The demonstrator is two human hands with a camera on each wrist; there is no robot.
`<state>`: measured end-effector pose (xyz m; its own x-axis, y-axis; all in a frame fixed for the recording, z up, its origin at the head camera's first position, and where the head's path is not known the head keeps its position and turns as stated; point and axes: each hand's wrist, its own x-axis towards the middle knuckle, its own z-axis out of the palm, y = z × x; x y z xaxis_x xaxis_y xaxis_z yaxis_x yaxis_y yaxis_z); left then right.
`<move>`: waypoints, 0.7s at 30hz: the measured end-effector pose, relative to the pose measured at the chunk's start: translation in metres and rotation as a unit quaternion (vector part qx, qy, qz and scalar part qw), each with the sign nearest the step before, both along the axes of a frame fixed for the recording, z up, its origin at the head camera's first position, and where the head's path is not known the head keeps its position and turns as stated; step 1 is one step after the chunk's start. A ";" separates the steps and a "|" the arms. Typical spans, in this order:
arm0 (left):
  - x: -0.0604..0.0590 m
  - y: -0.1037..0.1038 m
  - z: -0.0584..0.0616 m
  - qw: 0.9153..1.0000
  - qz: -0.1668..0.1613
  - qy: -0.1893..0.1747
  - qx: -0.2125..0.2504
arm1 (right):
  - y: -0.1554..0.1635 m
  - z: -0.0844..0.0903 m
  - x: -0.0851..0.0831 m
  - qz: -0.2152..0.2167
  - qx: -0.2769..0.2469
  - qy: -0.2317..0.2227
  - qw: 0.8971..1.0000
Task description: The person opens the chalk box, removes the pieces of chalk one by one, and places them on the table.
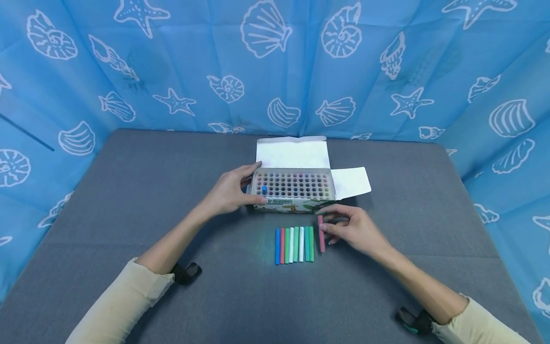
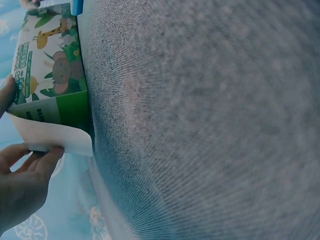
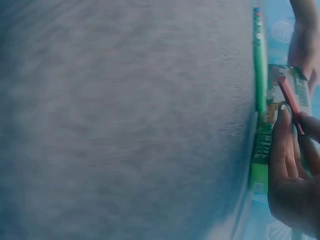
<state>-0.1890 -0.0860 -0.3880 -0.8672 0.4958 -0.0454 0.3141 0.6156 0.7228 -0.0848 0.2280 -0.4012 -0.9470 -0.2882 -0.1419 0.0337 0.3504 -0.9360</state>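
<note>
Sleeves, cream, sit nearest the lens, one per forearm, over the grey table. Blue shell-print curtain wraps three sides of it.

Box stands mid-table, lid flap folded back, side flap out to the right, grid of holes facing up, one blue stick upright in the left end.

Left hand grips the box's left end, fingers curled round the edge; left wrist view shows fingertips on the white flap.

Right hand is just in front of the box, fingers narrow, pinching a pink chalk stick.

Row of chalk sticks lies flat in front of the box, side by side and touching: blue, red, greens, whites. Pink stick sits just right of the row, lifted off the table in the right wrist view.
</note>
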 end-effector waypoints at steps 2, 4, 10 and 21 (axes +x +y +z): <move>0.000 0.000 0.000 1.000 0.001 0.000 -0.001 | 0.001 -0.004 -0.001 0.000 0.006 -0.013 1.000; 0.000 0.000 0.001 1.000 0.002 0.000 0.001 | 0.001 -0.007 -0.001 -0.003 0.009 -0.028 1.000; 0.000 -0.001 0.000 1.000 0.001 -0.005 0.008 | 0.001 -0.013 -0.003 -0.016 0.007 -0.064 0.998; 0.001 -0.001 0.002 1.000 -0.009 -0.002 0.017 | 0.001 -0.020 -0.003 -0.031 0.028 -0.065 0.997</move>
